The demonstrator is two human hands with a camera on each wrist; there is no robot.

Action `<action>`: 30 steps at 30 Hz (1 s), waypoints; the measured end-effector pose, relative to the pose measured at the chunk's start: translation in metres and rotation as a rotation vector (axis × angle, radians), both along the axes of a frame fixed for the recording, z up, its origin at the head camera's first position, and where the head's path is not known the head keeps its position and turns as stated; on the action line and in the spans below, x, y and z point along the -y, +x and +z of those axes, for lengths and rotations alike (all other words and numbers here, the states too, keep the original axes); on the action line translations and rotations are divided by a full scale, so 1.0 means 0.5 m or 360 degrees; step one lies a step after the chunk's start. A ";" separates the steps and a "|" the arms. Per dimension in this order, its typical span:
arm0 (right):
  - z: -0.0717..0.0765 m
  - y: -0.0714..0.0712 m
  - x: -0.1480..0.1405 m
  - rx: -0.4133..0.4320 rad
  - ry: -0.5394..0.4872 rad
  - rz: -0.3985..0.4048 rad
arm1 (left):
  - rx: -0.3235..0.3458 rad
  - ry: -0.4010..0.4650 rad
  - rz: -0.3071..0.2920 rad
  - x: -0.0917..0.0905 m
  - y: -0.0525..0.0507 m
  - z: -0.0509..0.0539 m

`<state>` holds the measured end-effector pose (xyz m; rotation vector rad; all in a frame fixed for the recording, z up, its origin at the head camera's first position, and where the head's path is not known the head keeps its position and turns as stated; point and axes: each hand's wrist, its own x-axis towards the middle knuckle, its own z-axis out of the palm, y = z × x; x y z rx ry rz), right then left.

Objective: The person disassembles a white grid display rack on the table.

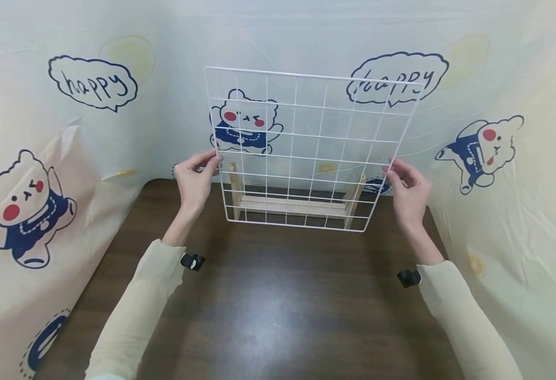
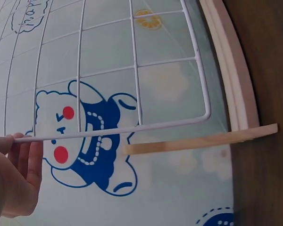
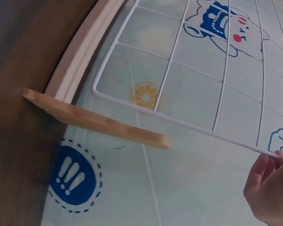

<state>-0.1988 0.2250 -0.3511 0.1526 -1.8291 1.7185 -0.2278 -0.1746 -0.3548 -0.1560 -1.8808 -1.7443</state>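
A white wire grid panel point(image 1: 310, 155) is held up above the table, its lower edge in front of a wooden stand point(image 1: 294, 206). My left hand point(image 1: 195, 179) pinches the panel's left edge between thumb and fingers. On the opposite edge, my right hand point(image 1: 408, 192) pinches the wire the same way. The stand has a long crossbar and an upright wooden side piece at each end. In the left wrist view, one wooden side piece point(image 2: 203, 141) lies close to the panel's corner. Another side piece point(image 3: 99, 120) appears near the opposite corner in the right wrist view.
The dark wooden table point(image 1: 268, 295) stretches toward me. A pale curtain point(image 1: 306, 31) printed with bears and "happy" bubbles hangs behind it and along both sides. Each sleeve carries a small black wrist camera point(image 1: 192, 262).
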 end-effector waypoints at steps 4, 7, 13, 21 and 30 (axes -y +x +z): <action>-0.022 0.008 -0.007 0.0029 -0.0031 0.0033 | -0.0023 -0.0037 -0.0045 -0.002 0.023 -0.008; -0.036 0.017 -0.009 0.0052 -0.0059 0.0059 | -0.0023 -0.0042 -0.0069 -0.001 0.035 -0.021; -0.067 0.044 -0.014 0.0165 -0.0056 0.0076 | 0.0048 -0.0003 -0.0137 0.004 0.059 -0.056; -0.107 0.074 -0.020 0.0279 0.0034 0.0131 | 0.0196 -0.0059 -0.0125 0.011 0.093 -0.101; -0.144 0.094 -0.019 0.0377 0.0134 0.0133 | 0.0318 -0.0055 -0.0115 0.017 0.123 -0.138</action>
